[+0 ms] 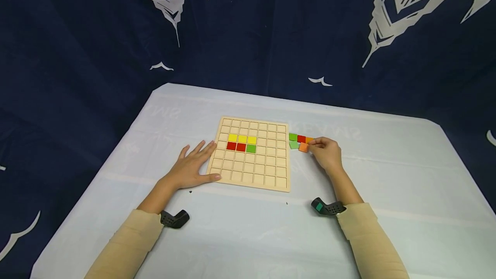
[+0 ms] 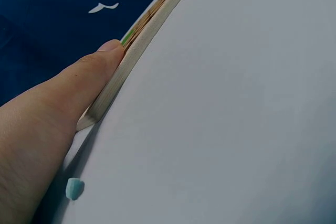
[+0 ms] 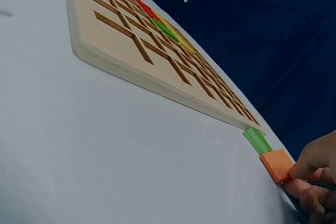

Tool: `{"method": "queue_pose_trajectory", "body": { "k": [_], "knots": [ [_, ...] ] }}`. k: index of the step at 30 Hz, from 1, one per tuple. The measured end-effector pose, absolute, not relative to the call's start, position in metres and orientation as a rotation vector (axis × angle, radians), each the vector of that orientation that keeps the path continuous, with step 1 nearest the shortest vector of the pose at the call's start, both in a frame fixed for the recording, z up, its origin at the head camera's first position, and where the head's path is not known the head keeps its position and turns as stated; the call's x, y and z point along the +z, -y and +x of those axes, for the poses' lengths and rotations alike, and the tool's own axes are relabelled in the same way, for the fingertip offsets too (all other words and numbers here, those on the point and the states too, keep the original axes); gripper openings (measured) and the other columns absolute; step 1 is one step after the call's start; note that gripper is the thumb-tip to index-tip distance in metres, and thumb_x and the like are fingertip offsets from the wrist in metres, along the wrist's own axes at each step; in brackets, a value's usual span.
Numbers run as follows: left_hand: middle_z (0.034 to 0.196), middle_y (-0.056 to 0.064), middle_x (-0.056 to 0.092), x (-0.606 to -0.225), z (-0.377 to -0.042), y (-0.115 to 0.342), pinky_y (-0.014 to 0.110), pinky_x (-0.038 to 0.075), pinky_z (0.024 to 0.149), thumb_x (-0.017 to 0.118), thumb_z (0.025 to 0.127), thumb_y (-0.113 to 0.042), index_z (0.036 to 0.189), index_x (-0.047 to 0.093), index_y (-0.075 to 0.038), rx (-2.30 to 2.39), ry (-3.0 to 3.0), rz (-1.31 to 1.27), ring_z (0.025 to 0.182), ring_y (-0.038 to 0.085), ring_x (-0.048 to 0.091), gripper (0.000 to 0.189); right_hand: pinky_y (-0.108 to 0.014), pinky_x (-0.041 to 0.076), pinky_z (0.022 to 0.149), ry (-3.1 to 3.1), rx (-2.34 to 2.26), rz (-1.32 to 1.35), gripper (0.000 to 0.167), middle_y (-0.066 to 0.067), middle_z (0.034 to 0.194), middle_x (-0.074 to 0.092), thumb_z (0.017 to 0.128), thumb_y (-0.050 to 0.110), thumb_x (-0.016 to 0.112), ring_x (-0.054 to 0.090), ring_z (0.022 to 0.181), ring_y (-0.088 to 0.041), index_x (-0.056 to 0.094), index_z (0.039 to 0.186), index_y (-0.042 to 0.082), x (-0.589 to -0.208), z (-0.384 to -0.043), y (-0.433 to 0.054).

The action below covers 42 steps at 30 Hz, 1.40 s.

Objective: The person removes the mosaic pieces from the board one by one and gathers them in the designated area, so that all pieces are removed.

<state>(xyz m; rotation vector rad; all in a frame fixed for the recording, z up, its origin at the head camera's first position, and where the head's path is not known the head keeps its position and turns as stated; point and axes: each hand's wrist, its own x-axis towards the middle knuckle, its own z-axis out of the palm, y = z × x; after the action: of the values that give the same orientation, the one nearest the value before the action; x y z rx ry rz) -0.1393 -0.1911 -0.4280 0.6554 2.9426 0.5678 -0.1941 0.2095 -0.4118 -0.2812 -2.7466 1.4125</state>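
Observation:
A light wooden grid board [image 1: 270, 169] lies on the white table. In it sit a row of yellow tiles [image 1: 242, 139], two red tiles [image 1: 236, 146] and a green tile [image 1: 251, 148]. My left hand [image 1: 190, 170] rests with spread fingers along the board's left edge, its thumb on the near left corner. Right of the board, my right hand [image 1: 327, 154] pinches an orange square tile [image 3: 276, 165] at one edge between thumb and fingers. Beside that tile lie two green tiles [image 1: 293, 137], a red tile [image 1: 301, 139] and another orange tile [image 1: 309, 140], partly covered by the fingers.
A white cloth covers the table [image 1: 240, 236]. Behind it hangs a dark blue curtain [image 1: 248, 33] with white patterns. Small dark specks [image 1: 190, 192] lie near the board's front edge. A pale bluish bit [image 2: 74, 188] shows near the left hand in the left wrist view.

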Motion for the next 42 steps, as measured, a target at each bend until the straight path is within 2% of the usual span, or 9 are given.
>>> {"method": "queue_pose_trajectory", "body": {
  "k": [13, 21, 30, 42],
  "knots": [
    [0.161, 0.001, 0.018, -0.428, -0.139, 0.191, 0.059, 0.001, 0.113, 0.057, 0.084, -0.068, 0.157, 0.019, -0.014, 0.571, -2.943, 0.652, 0.149, 0.026, 0.008, 0.099, -0.016, 0.045, 0.058, 2.708, 1.387, -0.255, 0.018, -0.012, 0.087, 0.066, 0.089, 0.01, 0.063, 0.055, 0.069, -0.011, 0.068, 0.098, -0.005, -0.412, -0.193, -0.205],
    [0.161, 0.001, 0.018, -0.428, -0.139, 0.19, 0.059, 0.0, 0.113, 0.057, 0.084, -0.068, 0.157, 0.018, -0.014, 0.569, -2.938, 0.648, 0.149, 0.026, 0.008, 0.099, -0.017, 0.052, 0.061, 2.623, 1.592, -0.101, 0.017, -0.015, 0.088, 0.067, 0.09, 0.004, 0.064, 0.061, 0.067, -0.007, 0.066, 0.1, -0.009, -0.412, -0.198, -0.191],
    [0.161, 0.001, 0.017, -0.426, -0.139, 0.189, 0.059, 0.0, 0.113, 0.058, 0.084, -0.067, 0.157, 0.019, -0.013, 0.558, -2.938, 0.638, 0.149, 0.025, 0.007, 0.098, -0.017, 0.048, 0.058, 2.614, 1.644, 0.05, 0.014, -0.011, 0.087, 0.066, 0.088, 0.006, 0.068, 0.059, 0.068, -0.009, 0.068, 0.096, -0.006, -0.412, -0.202, -0.166],
    [0.161, 0.001, 0.017, -0.428, -0.14, 0.19, 0.059, 0.0, 0.113, 0.057, 0.084, -0.068, 0.157, 0.018, -0.013, 0.548, -2.94, 0.641, 0.149, 0.025, 0.007, 0.099, -0.019, 0.049, 0.064, 2.62, 1.684, 0.094, 0.014, -0.009, 0.087, 0.066, 0.088, 0.007, 0.067, 0.06, 0.074, -0.013, 0.069, 0.097, -0.004, -0.41, -0.205, -0.142]
  ]
}}
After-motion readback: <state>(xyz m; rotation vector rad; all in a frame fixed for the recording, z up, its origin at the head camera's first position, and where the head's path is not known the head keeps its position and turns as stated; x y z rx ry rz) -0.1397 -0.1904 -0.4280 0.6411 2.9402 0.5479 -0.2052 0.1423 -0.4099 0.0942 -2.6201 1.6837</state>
